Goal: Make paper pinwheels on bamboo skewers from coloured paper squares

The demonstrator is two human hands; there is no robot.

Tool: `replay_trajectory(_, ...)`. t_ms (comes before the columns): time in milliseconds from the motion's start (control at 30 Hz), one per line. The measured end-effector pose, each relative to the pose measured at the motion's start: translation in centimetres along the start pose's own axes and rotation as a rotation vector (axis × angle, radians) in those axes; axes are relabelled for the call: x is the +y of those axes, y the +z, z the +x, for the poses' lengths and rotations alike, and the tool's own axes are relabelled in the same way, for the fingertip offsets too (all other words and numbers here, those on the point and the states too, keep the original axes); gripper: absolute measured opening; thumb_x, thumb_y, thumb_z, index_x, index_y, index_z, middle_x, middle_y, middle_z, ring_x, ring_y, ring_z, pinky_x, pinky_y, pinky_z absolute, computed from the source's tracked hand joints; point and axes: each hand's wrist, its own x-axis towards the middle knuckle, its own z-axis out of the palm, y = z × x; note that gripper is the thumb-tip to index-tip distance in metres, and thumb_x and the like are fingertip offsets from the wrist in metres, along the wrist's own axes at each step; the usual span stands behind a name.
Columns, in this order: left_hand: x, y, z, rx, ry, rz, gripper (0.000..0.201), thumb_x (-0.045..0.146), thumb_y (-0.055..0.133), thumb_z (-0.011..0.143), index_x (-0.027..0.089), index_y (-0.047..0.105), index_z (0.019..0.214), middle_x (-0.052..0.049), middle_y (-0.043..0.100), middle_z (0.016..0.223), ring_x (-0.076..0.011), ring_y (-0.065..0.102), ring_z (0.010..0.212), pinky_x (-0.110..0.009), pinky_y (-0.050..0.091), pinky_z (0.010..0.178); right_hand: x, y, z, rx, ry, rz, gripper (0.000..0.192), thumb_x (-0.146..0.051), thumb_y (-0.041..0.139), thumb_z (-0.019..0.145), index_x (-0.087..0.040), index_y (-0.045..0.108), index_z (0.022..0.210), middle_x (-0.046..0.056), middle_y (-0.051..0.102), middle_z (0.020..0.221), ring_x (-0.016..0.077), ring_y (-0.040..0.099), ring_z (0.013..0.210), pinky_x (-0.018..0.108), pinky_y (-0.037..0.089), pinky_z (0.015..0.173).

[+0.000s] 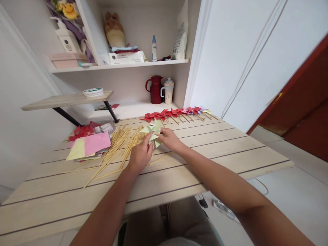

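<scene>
A pale green paper pinwheel (154,131) is held up over the table between my two hands. My left hand (140,152) pinches its lower left part with thumb and fingers. From the right, my right hand (169,139) grips its edge with closed fingers. Left of my hands, many thin wooden sticks (115,147) lie in a loose, fanned pile. Whether a stick is fixed to the pinwheel is hard to make out. Beyond my hands, a row of finished-looking red pinwheels (171,112) on sticks lies along the table's back edge, with purple and yellow ones at its right end.
Pink and yellow paper sheets (96,143) lie at the left, beside red paper pieces (82,131) and a clear plastic box (105,127). A small raised shelf (69,100) stands behind them. A red jug (156,90) and a lidded cup (168,91) stand at the back.
</scene>
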Motion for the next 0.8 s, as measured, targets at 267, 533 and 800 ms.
replay_trajectory(267,0.24,-0.16,0.05,-0.038,0.003,0.038,0.049,0.031,0.052,0.098,0.026,0.052,0.147,-0.001,0.070,0.073,-0.0193,0.064,0.061,-0.027,0.041,0.059,0.33,-0.08,0.13,0.008,-0.001,-0.027,0.023,-0.031,0.065,0.082,-0.018,0.079,0.095,0.005,0.079,0.095,0.0248,0.069,0.095,0.035,0.050,0.088)
replay_trajectory(533,0.11,-0.11,0.00,-0.024,0.000,-0.001,0.049,0.032,0.052,0.098,0.027,0.052,0.147,0.001,0.069,0.071,-0.0183,0.062,0.058,-0.026,0.043,0.059,0.28,0.01,0.13,0.026,0.000,-0.017,0.021,-0.032,0.066,0.082,-0.020,0.080,0.094,0.005,0.079,0.096,0.0254,0.070,0.094,0.039,0.050,0.090)
replay_trajectory(800,0.12,-0.08,0.12,-0.053,0.001,0.020,0.051,0.032,0.051,0.098,0.025,0.051,0.148,-0.001,0.069,0.073,-0.0193,0.064,0.060,-0.027,0.043,0.060,0.12,-0.09,-0.07,0.009,0.019,-0.037,0.026,-0.034,0.066,0.083,-0.018,0.079,0.098,0.006,0.079,0.100,0.0252,0.069,0.097,0.035,0.050,0.087)
